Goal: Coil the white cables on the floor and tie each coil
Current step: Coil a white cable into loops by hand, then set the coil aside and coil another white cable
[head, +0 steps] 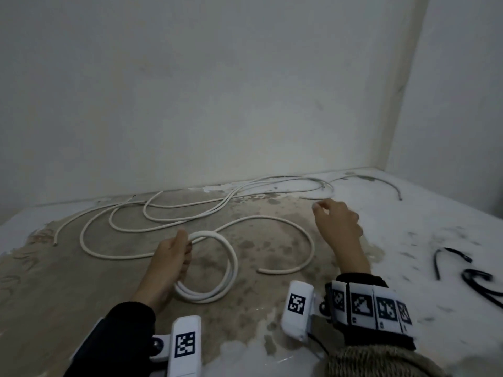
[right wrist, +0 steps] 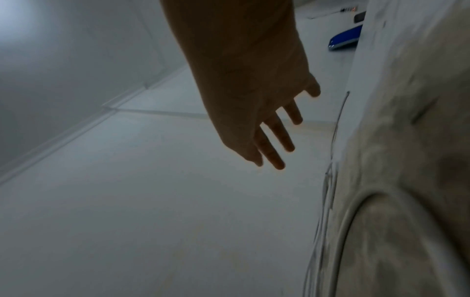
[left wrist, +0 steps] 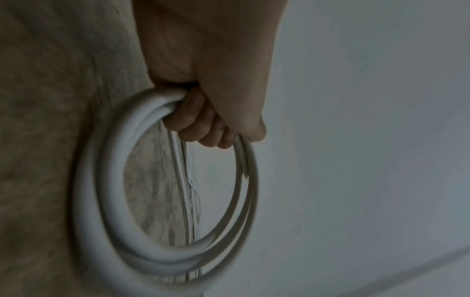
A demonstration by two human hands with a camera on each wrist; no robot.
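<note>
My left hand grips a small coil of thick white cable at its top, fingers curled round a few loops. From the coil the same cable runs on in a wide loose loop over the floor and ends near the middle. More white cable lies in long loops by the far wall. My right hand hovers over the floor past that loop, fingers straight and spread, holding nothing.
Thin black cables lie on the white floor at the right. A thinner grey cable curves near the far right corner. The walls close off the back and right. A blue object lies on the floor in the right wrist view.
</note>
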